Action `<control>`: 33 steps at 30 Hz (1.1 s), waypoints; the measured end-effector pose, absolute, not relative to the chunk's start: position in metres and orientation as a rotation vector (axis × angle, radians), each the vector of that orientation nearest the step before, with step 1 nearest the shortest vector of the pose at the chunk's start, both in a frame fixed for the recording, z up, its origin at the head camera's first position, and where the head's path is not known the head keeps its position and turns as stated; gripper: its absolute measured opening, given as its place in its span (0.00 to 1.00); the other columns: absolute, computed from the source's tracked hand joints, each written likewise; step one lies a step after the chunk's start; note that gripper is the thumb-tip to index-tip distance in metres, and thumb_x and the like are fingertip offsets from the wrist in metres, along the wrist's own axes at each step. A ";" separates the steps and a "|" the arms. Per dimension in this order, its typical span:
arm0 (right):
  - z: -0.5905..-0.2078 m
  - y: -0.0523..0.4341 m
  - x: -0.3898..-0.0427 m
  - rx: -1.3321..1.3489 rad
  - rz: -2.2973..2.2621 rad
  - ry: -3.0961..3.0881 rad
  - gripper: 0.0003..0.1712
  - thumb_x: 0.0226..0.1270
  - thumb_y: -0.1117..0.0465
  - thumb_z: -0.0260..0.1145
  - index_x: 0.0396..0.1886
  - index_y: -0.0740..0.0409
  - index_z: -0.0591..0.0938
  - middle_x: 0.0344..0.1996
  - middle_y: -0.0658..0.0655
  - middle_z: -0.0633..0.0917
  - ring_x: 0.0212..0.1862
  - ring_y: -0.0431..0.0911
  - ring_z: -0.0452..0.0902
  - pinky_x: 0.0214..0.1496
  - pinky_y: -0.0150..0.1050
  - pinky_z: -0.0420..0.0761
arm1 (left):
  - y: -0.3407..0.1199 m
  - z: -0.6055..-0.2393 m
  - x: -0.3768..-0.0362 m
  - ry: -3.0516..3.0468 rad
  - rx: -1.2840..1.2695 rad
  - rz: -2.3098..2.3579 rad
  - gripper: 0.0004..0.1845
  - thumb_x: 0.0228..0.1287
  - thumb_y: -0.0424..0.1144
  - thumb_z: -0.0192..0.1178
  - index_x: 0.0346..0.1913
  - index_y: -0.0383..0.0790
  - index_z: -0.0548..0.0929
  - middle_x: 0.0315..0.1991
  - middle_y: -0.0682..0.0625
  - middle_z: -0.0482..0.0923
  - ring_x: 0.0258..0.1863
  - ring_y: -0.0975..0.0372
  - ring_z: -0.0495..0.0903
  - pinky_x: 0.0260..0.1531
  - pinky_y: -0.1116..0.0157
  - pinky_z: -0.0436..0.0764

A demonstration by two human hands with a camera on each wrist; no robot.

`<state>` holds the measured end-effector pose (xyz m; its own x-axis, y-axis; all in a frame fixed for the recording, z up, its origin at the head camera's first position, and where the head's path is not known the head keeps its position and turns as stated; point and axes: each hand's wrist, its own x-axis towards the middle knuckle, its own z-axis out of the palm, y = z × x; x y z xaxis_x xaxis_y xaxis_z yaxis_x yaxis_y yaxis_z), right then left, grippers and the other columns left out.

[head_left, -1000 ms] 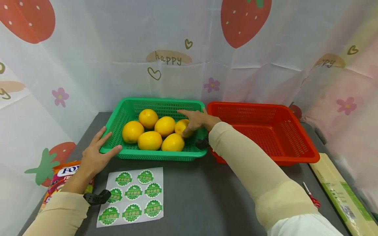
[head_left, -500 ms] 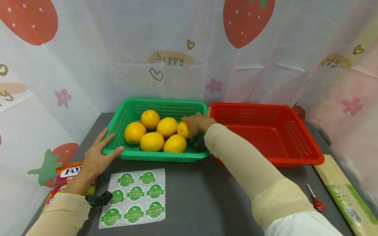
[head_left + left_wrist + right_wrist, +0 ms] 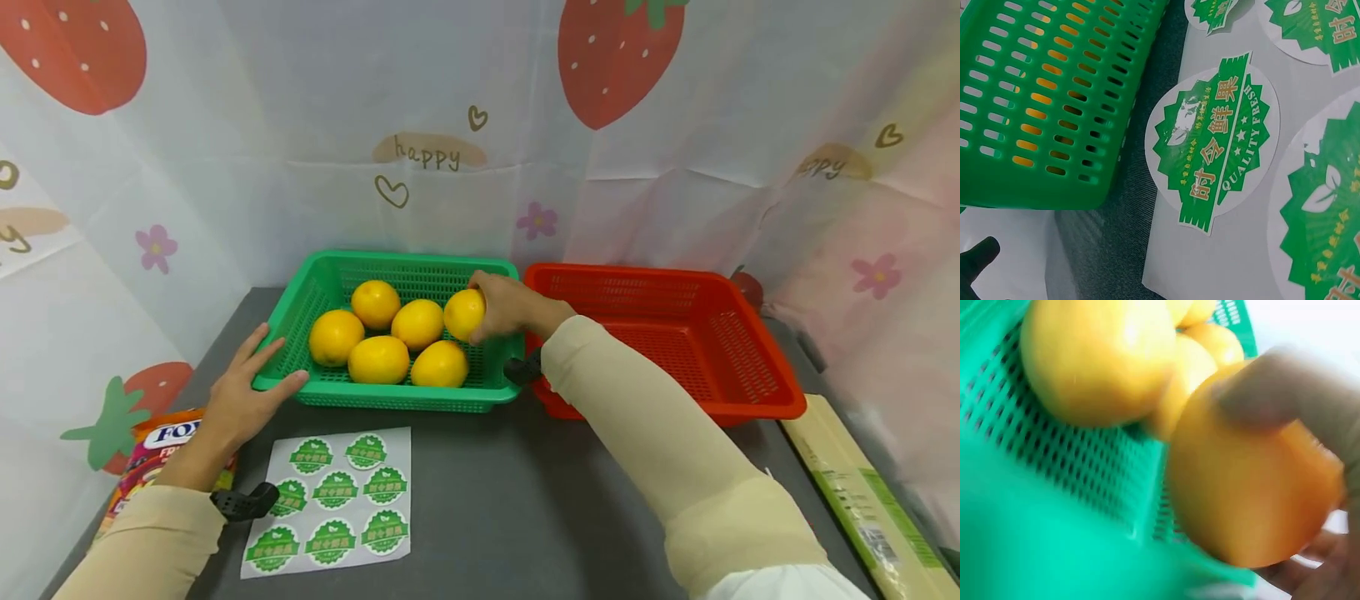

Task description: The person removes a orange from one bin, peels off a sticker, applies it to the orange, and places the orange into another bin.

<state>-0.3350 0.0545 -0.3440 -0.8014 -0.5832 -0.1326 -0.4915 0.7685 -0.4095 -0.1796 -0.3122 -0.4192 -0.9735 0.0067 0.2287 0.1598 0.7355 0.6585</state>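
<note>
Several oranges [image 3: 378, 360] lie in the green plastic basket [image 3: 405, 396]. My right hand [image 3: 513, 307] grips one orange [image 3: 463, 315] over the basket's right end, thumb and fingers curled round it; in the right wrist view that orange [image 3: 1247, 481] fills the grasp, close above the basket floor. At the basket's left front corner, my left hand [image 3: 247, 392] rests against the rim with fingers spread and straight. The left wrist view shows the slotted basket wall [image 3: 1041, 112] beside a sheet of green round stickers [image 3: 1166, 262].
Right of the green basket stands a red plastic basket [image 3: 675, 408]. The sticker sheet [image 3: 348, 433] lies in front on the dark table [image 3: 510, 500]. A bright snack bag [image 3: 161, 450] is partly behind the left forearm; a long packet [image 3: 862, 492] lies at the right edge.
My right hand has closed round the rightmost orange and raised it slightly from its spot. The left hand has stayed at the basket's corner.
</note>
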 end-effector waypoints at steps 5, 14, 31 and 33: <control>-0.331 0.080 -0.314 -0.825 -0.928 2.704 0.43 0.44 0.53 0.77 0.61 0.58 0.69 0.51 0.56 0.72 0.44 0.50 0.72 0.41 0.43 0.78 | -0.312 -0.421 -0.182 -2.728 -0.140 -1.079 0.39 0.67 0.54 0.58 0.73 0.36 0.61 0.77 0.48 0.41 0.70 0.34 0.44 0.54 0.28 0.47; -0.334 0.128 -0.243 -0.953 -1.505 2.584 0.44 0.49 0.56 0.76 0.67 0.54 0.67 0.53 0.53 0.75 0.44 0.51 0.76 0.44 0.47 0.79 | -0.312 -0.422 -0.182 -2.708 -0.151 -1.095 0.38 0.68 0.52 0.58 0.73 0.36 0.60 0.77 0.48 0.39 0.71 0.36 0.42 0.55 0.29 0.48; -0.380 0.168 -0.118 -0.852 -1.767 2.589 0.43 0.43 0.72 0.77 0.62 0.69 0.68 0.52 0.62 0.77 0.44 0.53 0.76 0.43 0.47 0.79 | -0.311 -0.420 -0.183 -2.723 -0.156 -1.065 0.37 0.69 0.51 0.56 0.74 0.36 0.59 0.77 0.46 0.38 0.70 0.36 0.41 0.56 0.29 0.44; -0.389 0.169 -0.116 -0.812 -1.758 2.592 0.42 0.44 0.71 0.77 0.61 0.69 0.69 0.52 0.62 0.77 0.43 0.53 0.76 0.43 0.47 0.79 | -0.310 -0.420 -0.182 -2.736 -0.148 -1.046 0.37 0.70 0.52 0.56 0.74 0.36 0.58 0.77 0.46 0.38 0.70 0.36 0.41 0.57 0.29 0.44</control>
